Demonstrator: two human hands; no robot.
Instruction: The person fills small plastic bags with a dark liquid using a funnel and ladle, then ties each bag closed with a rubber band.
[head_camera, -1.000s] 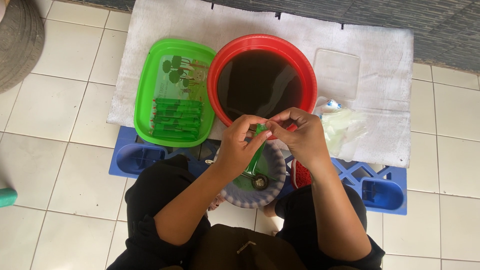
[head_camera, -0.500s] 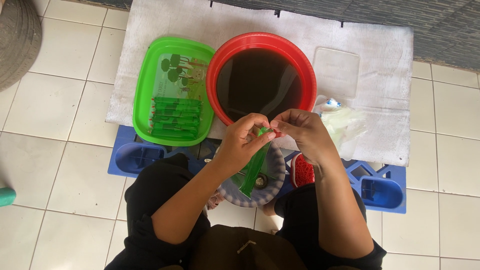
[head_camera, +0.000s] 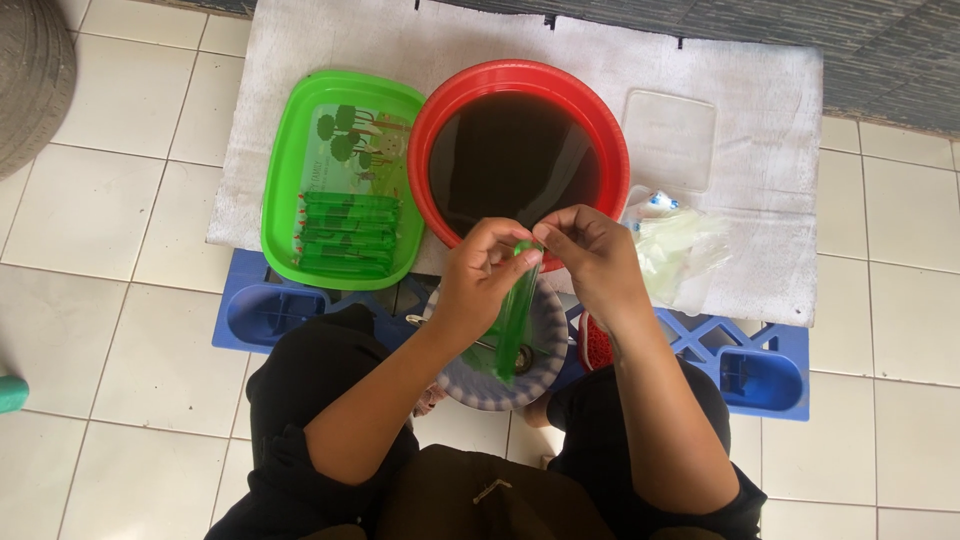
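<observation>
Both hands meet just below the round red plastic basin (head_camera: 520, 80) of dark liquid. The left hand (head_camera: 478, 280) and right hand (head_camera: 592, 262) each pinch the top of a long, narrow green plastic pouch (head_camera: 515, 320), each grip pressed together on it; the pouch hangs down over a grey-rimmed round bowl (head_camera: 545, 375). Left of the basin, a green plastic tray (head_camera: 290, 160) carries a stack of similar green pouches (head_camera: 345, 235). Right of the basin lie clear plastic bags (head_camera: 680, 255).
</observation>
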